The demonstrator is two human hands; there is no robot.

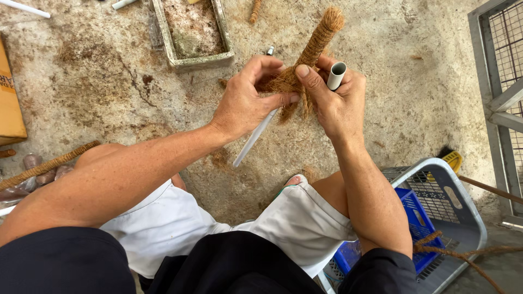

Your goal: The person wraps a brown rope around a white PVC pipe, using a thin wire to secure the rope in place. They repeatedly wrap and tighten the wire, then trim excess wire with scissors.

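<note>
At the top of the frame I see a concrete trough [193, 60] on the dusty floor [109, 98]. A grey basket [463, 201] with a blue crate [417, 218] inside sits lower right, a cardboard box [10, 109] at left.

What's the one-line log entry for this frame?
left hand: pinching loose coir fibre | right hand: gripping white pipe | coir-wrapped pole: tilted, over concrete floor

At the far left edge of your view a flat yellow-orange cardboard box [10, 100] lies on the concrete floor [425, 81], cut off by the frame, with dark print along its visible side.
</note>
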